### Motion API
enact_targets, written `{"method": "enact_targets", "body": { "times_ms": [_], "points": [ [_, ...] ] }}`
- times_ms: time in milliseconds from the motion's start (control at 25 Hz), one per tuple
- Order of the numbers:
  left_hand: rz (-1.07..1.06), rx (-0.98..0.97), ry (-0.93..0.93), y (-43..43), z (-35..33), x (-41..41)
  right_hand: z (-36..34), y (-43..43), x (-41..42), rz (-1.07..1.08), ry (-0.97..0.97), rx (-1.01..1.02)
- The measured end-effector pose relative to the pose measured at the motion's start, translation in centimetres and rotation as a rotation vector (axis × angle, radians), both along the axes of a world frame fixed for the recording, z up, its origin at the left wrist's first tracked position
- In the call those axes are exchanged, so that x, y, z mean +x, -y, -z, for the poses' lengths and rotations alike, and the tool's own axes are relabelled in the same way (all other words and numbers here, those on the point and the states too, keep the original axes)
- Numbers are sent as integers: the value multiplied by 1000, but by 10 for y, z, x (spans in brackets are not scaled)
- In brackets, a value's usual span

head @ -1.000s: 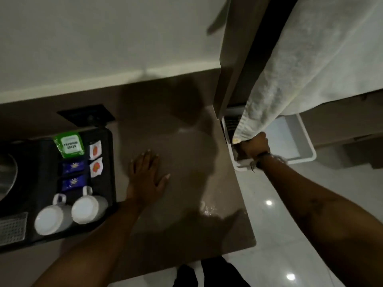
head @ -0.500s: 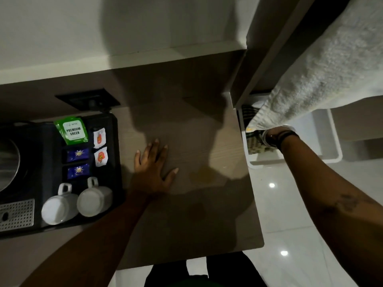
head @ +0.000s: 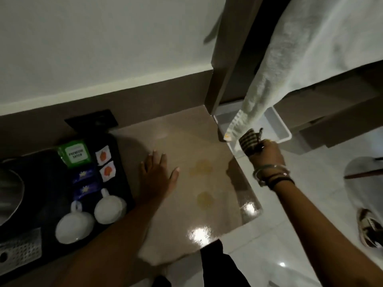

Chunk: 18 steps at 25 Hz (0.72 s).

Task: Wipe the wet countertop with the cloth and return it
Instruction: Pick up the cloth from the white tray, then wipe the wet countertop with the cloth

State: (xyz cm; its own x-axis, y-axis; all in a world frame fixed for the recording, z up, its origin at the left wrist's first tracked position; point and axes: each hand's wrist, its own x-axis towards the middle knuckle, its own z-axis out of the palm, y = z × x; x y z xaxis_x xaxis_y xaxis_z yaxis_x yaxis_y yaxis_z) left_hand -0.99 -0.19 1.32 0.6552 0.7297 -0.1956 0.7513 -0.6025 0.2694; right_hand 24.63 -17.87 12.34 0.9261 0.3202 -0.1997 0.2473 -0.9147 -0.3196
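While the left hand (head: 158,179) lies flat and released on the bench (head: 186,137), probably to brace the body during the reach, the right hand (head: 266,151) is out past the bench's right edge, its grip clenched on a dark striped cloth (head: 248,139). That cloth sits bunched at the fingertips, just above a white bin (head: 284,129) on the floor, below a pale hanging towel (head: 290,69); likely it is kept there. Yellowish wet patches (head: 202,167) lie right of the flat hand, with glare nearer the front edge. A black tray (head: 122,154) with two white cups (head: 91,216) stands left, clear of the spill, so wiping looks not yet begun.
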Motion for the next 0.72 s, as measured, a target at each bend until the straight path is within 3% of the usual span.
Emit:
{"method": "enact_targets", "body": {
  "times_ms": [80, 160, 240, 280, 440, 560, 720],
  "points": [
    [-28, 21, 95, 14, -12, -14, 5, 3, -72, -149, 25, -30],
    [1, 50, 214, 36, -16, -40, 22, 2, -139, -328, -117, -25],
    [112, 43, 277, 57, -10, -77, 41, 2, -190, -419, -273, -63],
    [194, 34, 264, 64, -5, -98, 48, 5, -206, -436, -260, -89],
    [578, 98, 134, 63, 15, -157, 62, 18, -200, -455, 113, -79],
    [745, 118, 132, 59, 20, -166, 76, 9, -184, -611, 58, -202],
    [804, 88, 102, 59, 21, -167, 103, 4, -189, -701, 52, -310]
  ]
}}
